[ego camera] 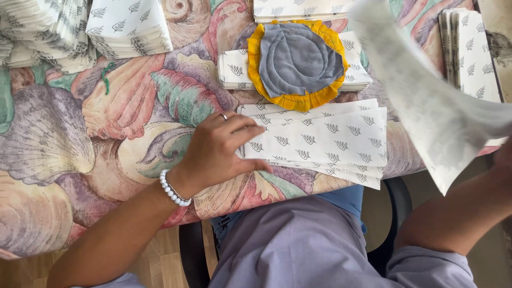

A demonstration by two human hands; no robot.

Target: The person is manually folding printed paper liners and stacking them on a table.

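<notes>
I note left hand (216, 152) flat, fingers spread, pinning paper stack (325, 144); right hand (504, 157) (mostly out of view, grip unclear) by blurred sheet (426, 112). Thin, limp; best taken by edge.

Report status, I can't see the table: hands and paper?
Left hand flat on fanned leaf-print paper sheets. Right hand barely visible at frame edge, blurred white sheet lifted. Nothing blocking.

Matt paper sheets (320, 138), quilted cloth pad (297, 61)
</notes>
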